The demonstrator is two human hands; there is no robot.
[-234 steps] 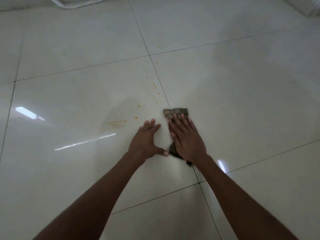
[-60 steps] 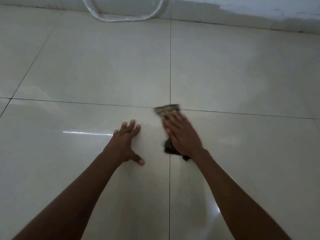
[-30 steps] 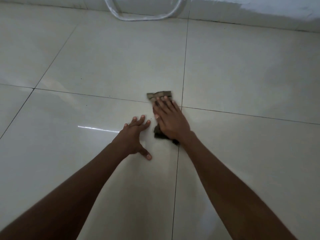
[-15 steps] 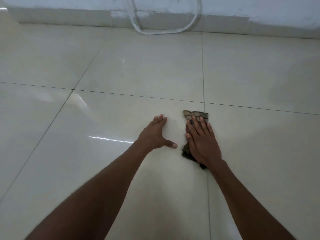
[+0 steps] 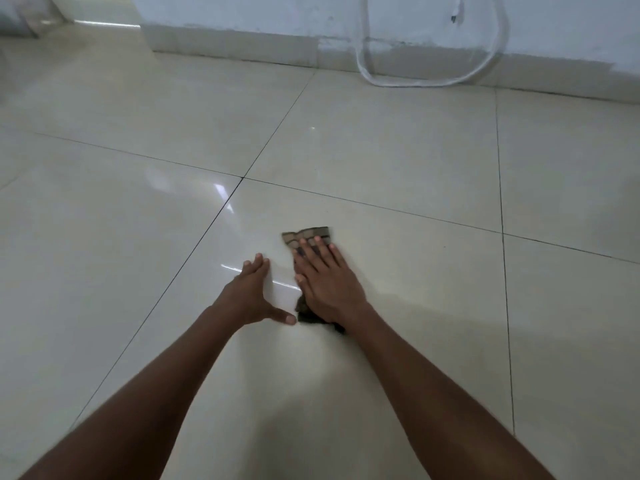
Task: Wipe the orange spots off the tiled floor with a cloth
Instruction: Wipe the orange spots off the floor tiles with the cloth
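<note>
A small checked brown cloth [image 5: 306,235] lies flat on the glossy cream tiled floor [image 5: 398,306]. My right hand [image 5: 327,280] presses it down with straight fingers, covering most of it; only its far edge and a dark corner near my wrist show. My left hand [image 5: 251,292] rests flat on the tile just to the left of the cloth, fingers together and thumb spread toward the cloth. No orange spots show on the tiles in view.
A pale wall [image 5: 277,15] with a grey skirting runs along the back. A clear hose loop [image 5: 429,74] hangs down the wall onto the floor at the back right. Dark grout lines [image 5: 194,251] cross the floor.
The orange spots seen earlier no longer show. Both hands and the cloth have shifted left off the grout line onto one tile, and the view has lifted toward the wall.
</note>
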